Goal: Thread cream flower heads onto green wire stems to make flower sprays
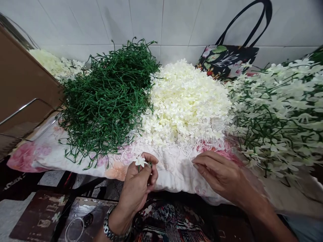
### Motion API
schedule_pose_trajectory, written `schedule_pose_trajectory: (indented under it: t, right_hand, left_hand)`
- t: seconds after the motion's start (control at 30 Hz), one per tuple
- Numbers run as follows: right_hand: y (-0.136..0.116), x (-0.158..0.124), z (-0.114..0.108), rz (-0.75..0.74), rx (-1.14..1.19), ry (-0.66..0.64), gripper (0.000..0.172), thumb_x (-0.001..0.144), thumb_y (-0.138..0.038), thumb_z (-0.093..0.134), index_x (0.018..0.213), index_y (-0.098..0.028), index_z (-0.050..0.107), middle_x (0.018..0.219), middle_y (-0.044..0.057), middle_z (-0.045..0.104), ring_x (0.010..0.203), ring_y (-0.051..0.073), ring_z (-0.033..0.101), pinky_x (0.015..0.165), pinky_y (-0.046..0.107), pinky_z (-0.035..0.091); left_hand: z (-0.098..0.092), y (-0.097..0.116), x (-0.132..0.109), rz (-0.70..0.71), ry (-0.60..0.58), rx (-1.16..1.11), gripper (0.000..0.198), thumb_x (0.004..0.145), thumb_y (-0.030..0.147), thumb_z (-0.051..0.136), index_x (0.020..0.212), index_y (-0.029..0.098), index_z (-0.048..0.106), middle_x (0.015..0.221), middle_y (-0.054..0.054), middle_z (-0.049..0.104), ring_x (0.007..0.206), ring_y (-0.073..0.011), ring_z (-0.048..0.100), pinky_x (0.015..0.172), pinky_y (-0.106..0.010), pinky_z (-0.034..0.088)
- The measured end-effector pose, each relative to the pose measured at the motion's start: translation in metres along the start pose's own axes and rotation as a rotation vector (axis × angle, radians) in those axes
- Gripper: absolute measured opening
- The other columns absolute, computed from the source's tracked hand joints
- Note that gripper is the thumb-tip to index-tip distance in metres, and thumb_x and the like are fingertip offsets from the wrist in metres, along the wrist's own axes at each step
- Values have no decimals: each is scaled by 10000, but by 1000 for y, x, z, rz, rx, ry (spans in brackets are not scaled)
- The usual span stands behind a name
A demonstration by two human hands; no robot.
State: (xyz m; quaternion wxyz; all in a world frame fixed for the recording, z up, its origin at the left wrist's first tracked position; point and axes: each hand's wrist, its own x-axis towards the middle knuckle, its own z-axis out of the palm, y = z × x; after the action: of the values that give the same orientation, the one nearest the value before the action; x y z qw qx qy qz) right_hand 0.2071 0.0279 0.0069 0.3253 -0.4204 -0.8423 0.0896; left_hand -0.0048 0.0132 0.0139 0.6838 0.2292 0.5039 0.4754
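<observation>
A green plastic stem with one white artificial flower (140, 161) on it is pinched between the thumb and fingers of my left hand (138, 179). My right hand (218, 171) is closed with thumb and fingertips together over the cloth; anything between them is too small to make out. Just beyond both hands lies a heap of loose white flower heads (186, 101), with thin white stalks along its near side. Left of it rises a tangled pile of bare green stems (108, 94). Many assembled flower sprays (280, 114) are massed at the right.
A floral cloth (166, 168) covers the work surface. A brown cardboard box (27, 77) and a metal wire frame (22, 111) stand at the left. At the back, a black flowered tote bag (227, 60) leans against the tiled wall (143, 23). A clear ring (74, 229) lies lower left.
</observation>
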Motion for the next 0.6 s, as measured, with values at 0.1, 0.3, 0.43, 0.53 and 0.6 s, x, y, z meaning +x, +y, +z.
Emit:
schedule_pose_trajectory:
  t: [0.1,0.3,0.43,0.53,0.6]
  right_hand:
    - [6,14,10,-46,-149,-31,150,861,-116,457,825,-162,595,719,48,617,662,138,575,584,256,439]
    - [-8,52,43,-94,-462,-93,180,849,-109,463,723,-146,586,596,17,551,444,87,420,409,246,209]
    - [-10,57,54,-127,-506,-77,254,838,-86,447,613,-158,540,562,7,526,421,74,376,416,253,168]
    - [-8,53,50,-107,-501,-52,268,849,-106,436,614,-157,553,558,6,529,427,72,392,419,251,184]
    - [-8,50,43,-42,-396,-25,241,853,-129,440,660,-155,582,589,9,560,457,74,438,427,234,231]
  left_hand:
    - [1,7,8,65,30,-21,167,625,242,645,700,149,527,442,66,416,397,-31,283,362,-136,145]
    - [4,8,15,146,75,-131,284,586,301,739,688,153,520,511,51,434,458,-53,364,382,-160,178]
    - [2,6,17,146,38,-134,321,587,356,759,702,149,542,485,60,403,440,-50,317,389,-176,173]
    - [-1,4,18,178,5,-127,328,572,342,777,734,142,574,512,61,410,427,-36,275,399,-187,170]
    - [-3,3,18,209,-36,-124,314,568,296,783,772,140,602,548,51,441,436,-33,287,410,-191,182]
